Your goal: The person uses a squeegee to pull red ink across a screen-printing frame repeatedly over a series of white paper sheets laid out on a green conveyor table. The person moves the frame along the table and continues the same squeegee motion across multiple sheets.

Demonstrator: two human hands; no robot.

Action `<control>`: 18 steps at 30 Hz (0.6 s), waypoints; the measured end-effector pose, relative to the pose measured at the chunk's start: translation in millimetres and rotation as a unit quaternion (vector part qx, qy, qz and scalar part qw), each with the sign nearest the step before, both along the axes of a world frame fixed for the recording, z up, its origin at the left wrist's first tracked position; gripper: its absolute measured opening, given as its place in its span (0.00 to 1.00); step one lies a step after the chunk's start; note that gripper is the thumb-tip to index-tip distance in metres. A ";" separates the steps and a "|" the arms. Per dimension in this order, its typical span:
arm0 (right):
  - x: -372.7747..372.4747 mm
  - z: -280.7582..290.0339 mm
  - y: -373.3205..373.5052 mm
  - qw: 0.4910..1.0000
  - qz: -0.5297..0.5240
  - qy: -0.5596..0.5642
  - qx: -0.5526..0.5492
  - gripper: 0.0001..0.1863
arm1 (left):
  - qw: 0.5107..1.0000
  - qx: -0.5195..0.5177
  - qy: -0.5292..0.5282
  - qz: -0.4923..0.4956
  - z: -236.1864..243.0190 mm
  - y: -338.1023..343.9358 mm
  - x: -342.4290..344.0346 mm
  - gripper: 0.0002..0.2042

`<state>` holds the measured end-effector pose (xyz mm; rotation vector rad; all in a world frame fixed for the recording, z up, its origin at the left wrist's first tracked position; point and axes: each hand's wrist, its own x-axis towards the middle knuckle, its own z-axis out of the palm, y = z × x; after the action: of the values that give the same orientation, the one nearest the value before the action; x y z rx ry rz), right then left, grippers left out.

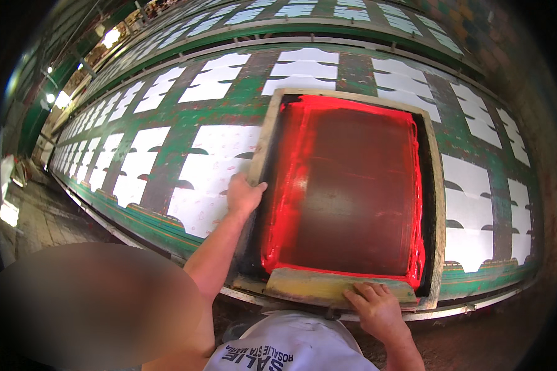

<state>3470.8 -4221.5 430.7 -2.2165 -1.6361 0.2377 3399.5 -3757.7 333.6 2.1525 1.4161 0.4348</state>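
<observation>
A wooden-framed printing screen (438, 210) lies on the long table in front of me. Bright red ink (280, 204) lines the edges of its mesh, thickest along the left and right sides. The mesh's middle (359, 185) is a dark brownish red. My left hand (245, 195) grips the frame's left rail, thumb on top and fingers partly hidden. At the near end, a wide yellowish squeegee (315, 287) rests across the screen. My right hand (377, 309) holds it right of its middle, fingers over its upper edge.
White cut sheets (213, 164) with curved dark notches lie in rows along the green table (167, 216). More sheets (470, 204) lie right of the screen. Behind a rail (291, 43) runs another table of sheets. A blurred patch hides the lower left.
</observation>
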 end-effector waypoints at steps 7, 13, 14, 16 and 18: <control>-15.1 -1.7 65.2 0.995 -0.044 -0.042 -0.078 0.27 | 0.998 0.021 -0.051 -0.023 -1.8 2.2 -3.5 0.33; -14.4 13.9 58.9 0.980 -0.061 -0.042 -0.185 0.27 | 0.992 0.044 -0.100 -0.060 -18.0 5.1 -3.2 0.32; -19.8 11.7 58.0 0.979 -0.069 -0.041 -0.189 0.27 | 0.993 0.055 -0.092 -0.053 -20.2 6.6 -2.6 0.31; -34.2 6.9 55.9 0.980 -0.083 -0.042 -0.174 0.27 | 0.992 0.068 -0.085 -0.065 -22.5 8.3 -3.2 0.31; -45.1 1.5 54.3 0.985 -0.095 -0.048 -0.139 0.28 | 0.992 0.064 -0.083 -0.065 -23.1 9.2 -3.0 0.31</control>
<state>3425.7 -4167.2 432.2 -2.6130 -1.5018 0.3286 3396.5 -3748.5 310.5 2.2360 1.1772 0.6537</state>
